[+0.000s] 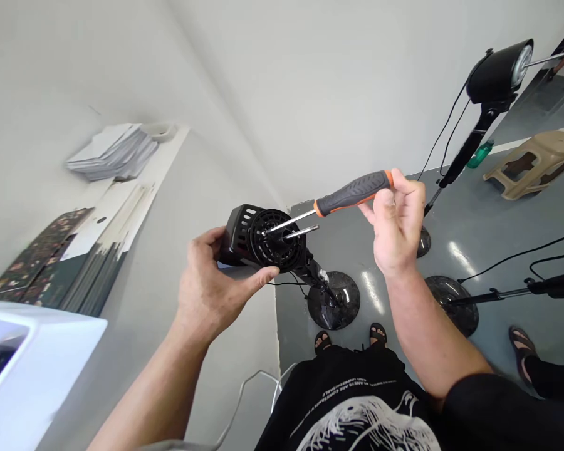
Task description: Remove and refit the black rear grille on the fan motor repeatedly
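My left hand (pixel 216 282) grips the black motor housing of a stand fan (pixel 239 237), thumb along its lower edge and fingers behind. The housing's round slotted face (pixel 275 255) is turned toward my right side, and a bare metal shaft (pixel 305 232) sticks out of its centre. In my right hand (pixel 397 225) is a screwdriver (pixel 352 193) with a grey and orange handle, pinched near the handle's end. Its blade reaches the slotted face beside the shaft; the exact seat of the tip is too small to tell. Below, the fan's pole runs down to a round glossy base (pixel 333 300).
Another fan motor on a stand (pixel 493 78) is at the upper right, near a beige stool (pixel 536 160) and a green bottle (pixel 480 153). A further round base (pixel 454 307) and cables lie right. Papers (pixel 115 153) and folders rest on the left ledge. Another person's foot (pixel 521 351) shows at right.
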Available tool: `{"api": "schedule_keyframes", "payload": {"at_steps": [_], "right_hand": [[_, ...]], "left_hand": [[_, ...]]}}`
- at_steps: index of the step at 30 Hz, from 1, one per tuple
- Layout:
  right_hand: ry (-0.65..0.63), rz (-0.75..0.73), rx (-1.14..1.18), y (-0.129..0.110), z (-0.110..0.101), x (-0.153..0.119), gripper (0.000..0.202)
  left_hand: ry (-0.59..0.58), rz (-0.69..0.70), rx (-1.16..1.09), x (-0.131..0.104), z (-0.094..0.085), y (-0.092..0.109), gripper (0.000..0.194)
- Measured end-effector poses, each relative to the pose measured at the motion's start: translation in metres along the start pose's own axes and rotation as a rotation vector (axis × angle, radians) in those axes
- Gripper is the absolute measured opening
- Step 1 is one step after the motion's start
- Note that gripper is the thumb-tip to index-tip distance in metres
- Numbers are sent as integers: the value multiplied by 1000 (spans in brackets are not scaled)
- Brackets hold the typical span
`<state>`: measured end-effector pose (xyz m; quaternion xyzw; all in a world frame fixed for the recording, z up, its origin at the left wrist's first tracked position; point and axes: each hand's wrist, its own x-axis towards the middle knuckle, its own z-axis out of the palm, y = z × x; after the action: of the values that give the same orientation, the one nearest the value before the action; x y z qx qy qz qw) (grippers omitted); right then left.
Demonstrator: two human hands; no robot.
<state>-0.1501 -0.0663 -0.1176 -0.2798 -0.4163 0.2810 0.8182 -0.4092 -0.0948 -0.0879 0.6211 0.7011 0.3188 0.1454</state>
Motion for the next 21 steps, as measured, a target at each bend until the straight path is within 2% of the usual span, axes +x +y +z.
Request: {"api": "schedule_keyframes", "payload": {"at_steps": [3, 8, 11, 16, 21], "right_hand": [[-66, 78, 51, -4, 2, -2, 38], [1, 78, -27, -2, 4, 11, 45], [-15, 82, -29, -5, 4, 12, 43], [-162, 136, 87, -12, 6, 9, 32], [27, 14, 4, 0, 10, 13, 37]], "left_hand": [[-17, -74, -27, -1, -2, 9, 102], [-28, -97, -45, -4, -3, 14, 100], [-16, -96, -48, -4, -3, 11, 99], [-29, -32, -62, -5, -2, 2, 80], [-16, 0, -78, -7, 0, -5, 84]]}}
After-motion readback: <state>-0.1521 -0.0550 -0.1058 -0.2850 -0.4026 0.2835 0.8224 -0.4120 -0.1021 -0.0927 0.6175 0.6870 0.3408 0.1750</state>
